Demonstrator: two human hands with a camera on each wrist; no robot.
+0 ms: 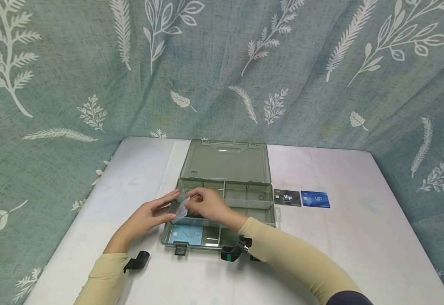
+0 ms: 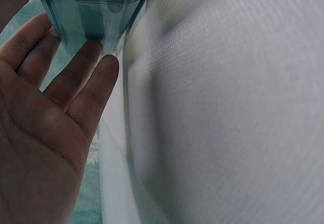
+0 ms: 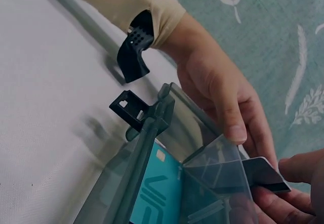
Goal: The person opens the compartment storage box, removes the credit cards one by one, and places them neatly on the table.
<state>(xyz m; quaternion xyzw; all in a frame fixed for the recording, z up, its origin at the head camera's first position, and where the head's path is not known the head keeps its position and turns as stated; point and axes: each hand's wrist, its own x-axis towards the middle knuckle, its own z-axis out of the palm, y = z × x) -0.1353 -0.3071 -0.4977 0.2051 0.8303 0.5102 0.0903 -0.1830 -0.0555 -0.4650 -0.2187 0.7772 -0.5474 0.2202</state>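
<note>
Head view: the right hand (image 1: 209,206) pinches a pale card (image 1: 181,210), tilted, at the compartment box (image 1: 247,194)'s left end. The left hand (image 1: 148,215) (fingers extended, thumb apart) touches the box's left side.

A curtained-off booth around one table (image 1: 359,245), a makeshift filming corner by its look; whether it stands in a home, an office or a studio cannot be told. Grey-green cloth (image 1: 214,84) printed with white leaves hangs behind the table and along its left and right sides, like a backdrop. A white woven cover (image 2: 243,107) lies over the table. Above the table, black gear (image 1: 139,260) at both wrists suits filming.
</note>
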